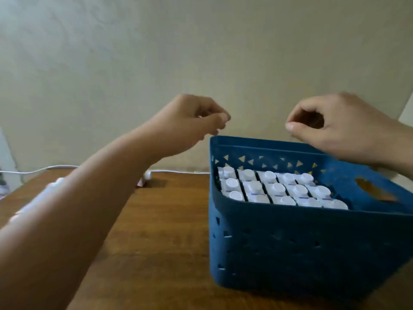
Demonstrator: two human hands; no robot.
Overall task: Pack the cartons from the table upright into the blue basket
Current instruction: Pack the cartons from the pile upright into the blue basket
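Observation:
The blue basket [290, 247] stands on the wooden table at the right. Several white cartons [277, 189] with round white caps stand upright inside it in three tight rows. My left hand [192, 121] hovers above the basket's far left corner with its fingers curled in and nothing in them. My right hand [339, 128] hovers over the far right rim, fingers loosely curled around nothing. More white cartons [29, 206] lie blurred on the table behind my left forearm, mostly hidden by it.
A white cable [40, 170] runs along the table's back edge by the wall. A small white and pink item [145, 179] lies near it. Bare brown tabletop [165, 231] spreads left of the basket. A plain wall rises close behind.

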